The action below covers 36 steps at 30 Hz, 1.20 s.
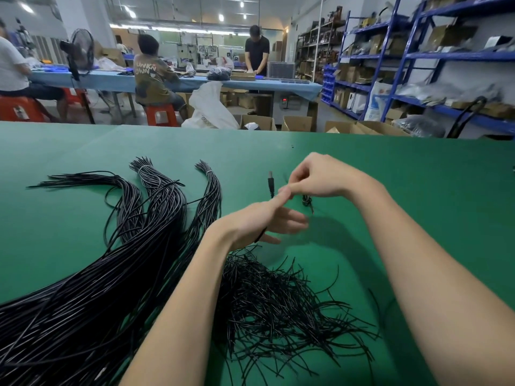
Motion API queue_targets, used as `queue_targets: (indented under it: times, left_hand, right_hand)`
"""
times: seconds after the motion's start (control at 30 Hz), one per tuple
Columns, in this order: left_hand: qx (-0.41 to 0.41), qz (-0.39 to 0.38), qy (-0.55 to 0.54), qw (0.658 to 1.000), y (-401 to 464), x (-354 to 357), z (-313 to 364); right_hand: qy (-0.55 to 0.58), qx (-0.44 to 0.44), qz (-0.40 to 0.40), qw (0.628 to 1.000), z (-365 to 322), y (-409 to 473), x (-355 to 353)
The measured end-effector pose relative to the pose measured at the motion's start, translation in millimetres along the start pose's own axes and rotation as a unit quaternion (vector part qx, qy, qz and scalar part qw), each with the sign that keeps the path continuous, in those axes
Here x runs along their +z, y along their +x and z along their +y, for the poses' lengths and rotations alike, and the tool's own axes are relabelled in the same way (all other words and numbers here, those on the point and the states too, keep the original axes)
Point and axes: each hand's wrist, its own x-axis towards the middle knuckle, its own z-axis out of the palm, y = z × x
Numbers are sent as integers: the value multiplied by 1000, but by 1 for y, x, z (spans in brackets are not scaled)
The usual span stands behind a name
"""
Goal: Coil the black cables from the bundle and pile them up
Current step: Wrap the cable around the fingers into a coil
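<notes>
From the head view, the left hand [262,218] and right hand [320,176] meet over the green counter [418,190], both pinching one black cable [271,185] whose plug end sticks straight up, away from the person. The big cable bundle [125,246] lies to the left, running long from the near left corner toward the far middle. A pile of short black ties [278,302] sits under the arms.
</notes>
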Motion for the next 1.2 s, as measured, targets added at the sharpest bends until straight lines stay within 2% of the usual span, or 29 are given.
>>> queue_targets:
  times: [0.07, 0.17, 0.23, 0.37, 0.5, 0.57, 0.67, 0.77, 0.83, 0.9, 1.0, 1.2]
  left_hand:
    - [27, 32, -42, 998, 3, -3, -3]
    - [62, 103, -112, 986, 6, -11, -10]
    - [87, 137, -153, 975, 9, -13, -13]
    - [155, 135, -233, 951, 13, -11, -10]
    - [197, 145, -305, 920, 10, -5, -4]
    - [215, 124, -323, 913, 5, -7, -3]
    - [210, 46, -305, 928, -5, -13, 0]
    - [150, -24, -231, 961, -9, -13, -2]
    - [93, -41, -146, 984, -7, -8, -5]
    - [44, -35, -83, 995, -2, -4, -8]
    - [24, 15, -40, 999, 0, -6, -6]
    - [10, 105, 53, 993, 2, -15, -8]
  right_hand:
    - [26, -12, 7, 1000, -11, -1, -5]
    - [148, -30, 11, 988, -18, -11, 6]
    - [247, -32, 8, 968, -16, -20, 25]
    - [391, -27, -84, 916, -2, -33, 68]
    - [406, -14, -128, 905, 14, -31, 95]
    - [399, -4, -127, 908, 19, -29, 100]
    - [313, 23, -84, 946, 28, -22, 99]
    - [160, -7, -74, 984, 36, -10, 79]
    - [64, -20, -83, 994, 33, -1, 57]
    - [5, -29, -90, 995, 24, 8, 38]
    - [-64, -29, -65, 995, 10, 18, 23]
    - [-35, -21, 4, 999, -7, 20, 27]
